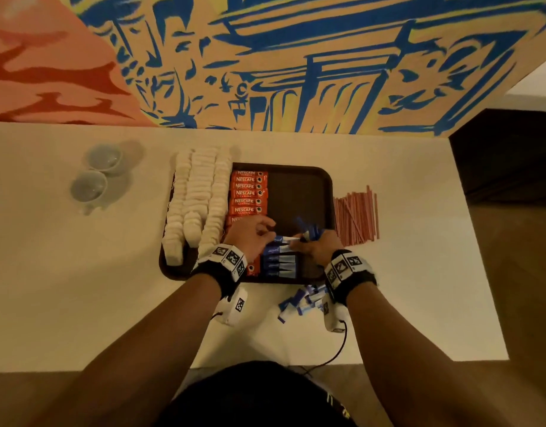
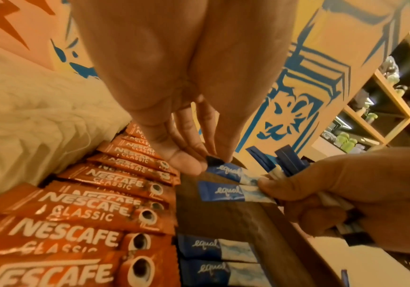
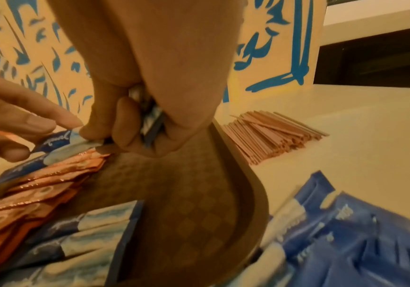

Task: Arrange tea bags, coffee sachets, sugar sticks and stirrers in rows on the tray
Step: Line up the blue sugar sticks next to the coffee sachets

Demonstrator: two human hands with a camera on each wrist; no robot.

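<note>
A dark brown tray (image 1: 299,186) holds white tea bags (image 1: 200,192) in rows on its left part. A column of red Nescafe coffee sachets (image 1: 248,192) lies beside them. A short row of blue sugar sticks (image 1: 279,261) lies at the near edge. My left hand (image 1: 267,234) pinches the blue end of one sugar stick (image 2: 226,170) just above that row. My right hand (image 1: 302,241) grips a bundle of sugar sticks (image 3: 150,120) in its fist, and its thumb presses on the white end of the same stick. The stirrers (image 1: 356,214) lie heaped on the table to the right of the tray.
Loose sugar sticks (image 1: 302,300) lie on the white table just in front of the tray, under my right wrist. Two pale cups (image 1: 96,177) stand at the far left. A painted wall runs along the back. The table's right edge drops to a dark floor.
</note>
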